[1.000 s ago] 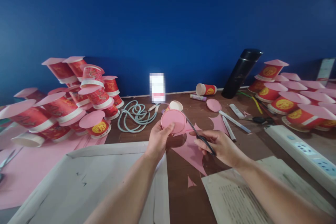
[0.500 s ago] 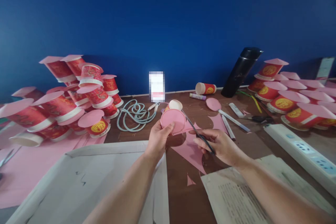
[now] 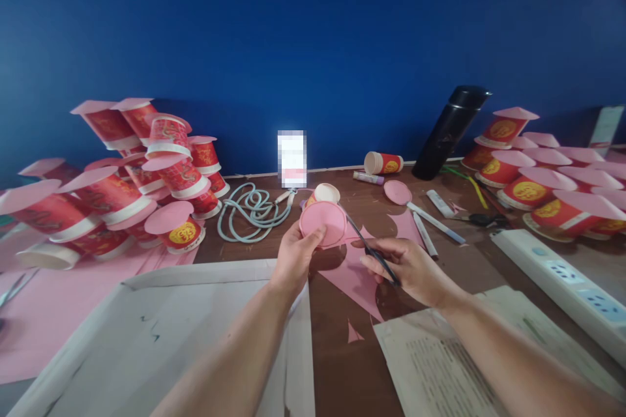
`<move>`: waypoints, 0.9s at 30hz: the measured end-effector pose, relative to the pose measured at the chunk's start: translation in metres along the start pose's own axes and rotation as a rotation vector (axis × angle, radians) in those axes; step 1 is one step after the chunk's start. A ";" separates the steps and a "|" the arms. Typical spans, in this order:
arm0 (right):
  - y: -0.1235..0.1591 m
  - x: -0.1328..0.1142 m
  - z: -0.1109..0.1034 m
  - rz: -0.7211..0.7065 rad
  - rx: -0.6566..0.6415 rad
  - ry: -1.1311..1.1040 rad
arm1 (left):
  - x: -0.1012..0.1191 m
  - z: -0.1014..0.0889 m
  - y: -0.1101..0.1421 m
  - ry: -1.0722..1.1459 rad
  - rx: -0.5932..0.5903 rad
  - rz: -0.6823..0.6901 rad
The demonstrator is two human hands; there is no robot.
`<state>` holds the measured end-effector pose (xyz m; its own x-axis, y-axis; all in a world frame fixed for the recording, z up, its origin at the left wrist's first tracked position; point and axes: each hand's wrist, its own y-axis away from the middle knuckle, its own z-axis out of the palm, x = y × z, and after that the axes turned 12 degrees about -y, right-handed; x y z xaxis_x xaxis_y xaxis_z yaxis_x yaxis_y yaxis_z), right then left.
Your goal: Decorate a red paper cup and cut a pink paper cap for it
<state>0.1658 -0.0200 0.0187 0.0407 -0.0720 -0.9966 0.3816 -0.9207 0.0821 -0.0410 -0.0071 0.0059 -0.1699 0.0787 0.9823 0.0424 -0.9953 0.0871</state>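
Pinched between the thumb and fingers of my left hand [image 3: 296,254] is a pink paper disc [image 3: 323,223], its face turned toward me. My right hand [image 3: 403,267] is closed round the dark handles of a pair of scissors [image 3: 362,234]. Their blades point up and left, close to the disc's right edge; whether they touch it I cannot tell. Behind the disc a pale paper cup [image 3: 327,193] partly shows. Beneath the scissors, a pink paper offcut [image 3: 352,280] with curved cut-outs lies on the brown table [image 3: 342,371].
Red paper cups with pink tops pile up at left [image 3: 112,202] and right [image 3: 533,189]. A coiled cable [image 3: 252,215], lit phone [image 3: 292,159], black flask [image 3: 450,137], loose pink disc [image 3: 398,192], glue stick [image 3: 369,178] and power strip [image 3: 562,280] surround the work. White board [image 3: 195,319] lies front left.
Almost nothing differs. Both hands hold the disc and the scissors in nearly the same place, and the camera view has shifted very slightly.
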 end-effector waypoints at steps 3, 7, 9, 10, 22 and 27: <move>-0.001 0.001 0.000 -0.007 0.004 0.017 | 0.000 0.000 0.000 0.028 -0.024 0.000; -0.002 0.003 0.000 -0.017 -0.005 0.022 | -0.002 0.000 0.001 0.038 -0.027 0.009; -0.002 0.003 0.000 -0.017 -0.016 0.022 | -0.002 0.000 0.001 0.044 -0.036 0.012; -0.001 0.003 -0.001 -0.018 -0.017 0.023 | -0.002 0.000 0.001 0.047 -0.041 0.013; -0.001 0.001 0.000 -0.011 0.013 0.024 | -0.001 0.002 0.003 0.099 -0.084 0.016; -0.002 0.000 0.001 -0.014 0.006 0.022 | -0.001 0.001 0.003 0.089 -0.082 0.018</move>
<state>0.1645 -0.0189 0.0181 0.0556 -0.0508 -0.9972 0.3765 -0.9239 0.0681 -0.0397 -0.0097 0.0053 -0.2572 0.0591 0.9646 -0.0341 -0.9981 0.0521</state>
